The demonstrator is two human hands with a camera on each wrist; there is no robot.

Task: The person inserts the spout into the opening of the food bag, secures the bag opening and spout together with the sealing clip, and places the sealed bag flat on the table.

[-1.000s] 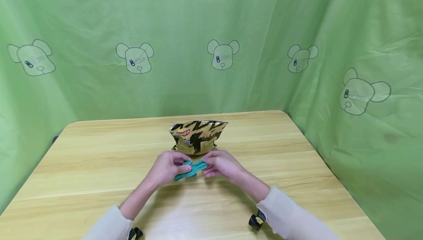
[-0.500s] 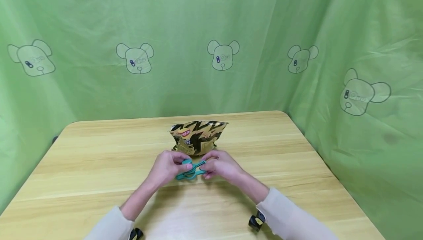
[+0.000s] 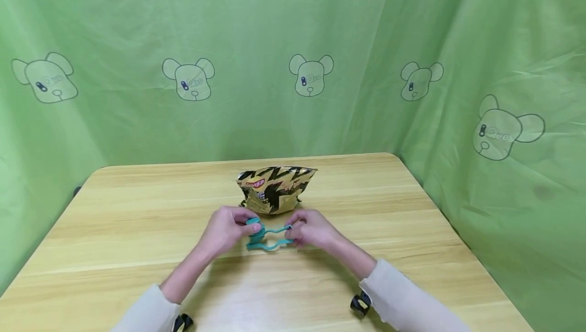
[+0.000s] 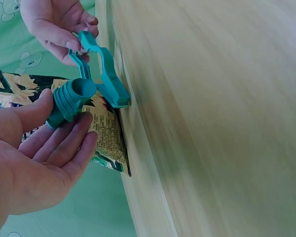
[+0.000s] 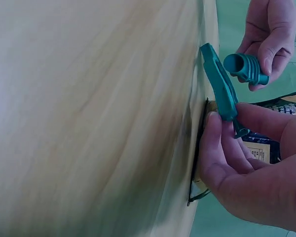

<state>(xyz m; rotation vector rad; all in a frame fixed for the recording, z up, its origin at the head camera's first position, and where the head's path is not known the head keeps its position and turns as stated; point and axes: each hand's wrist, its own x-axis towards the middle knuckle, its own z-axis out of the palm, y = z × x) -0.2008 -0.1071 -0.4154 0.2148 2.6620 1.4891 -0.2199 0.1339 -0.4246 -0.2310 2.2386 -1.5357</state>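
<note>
A teal bag clip (image 3: 270, 247) with a ribbed round spout (image 4: 66, 102) is held between both hands, low over the table. Its two wavy arms stand spread apart. My left hand (image 3: 224, 231) pinches the spout between thumb and fingers. At the arms' free ends, my right hand (image 3: 312, 230) grips the clip, its thumb and fingers touching the tips in the right wrist view. Just behind the hands stands a gold and black snack bag (image 3: 274, 192), its wide top edge facing up. Neither hand is seen holding the bag.
The pale wooden table (image 3: 137, 210) stretches out around the hands. Green curtains (image 3: 256, 118) with bear-head prints enclose its back and sides. Black wrist devices (image 3: 360, 304) show beneath both sleeves.
The clip's arms have swung apart from lying together to widely spread. My left hand has shifted slightly left and my right hand slightly right. The bag stays in place.
</note>
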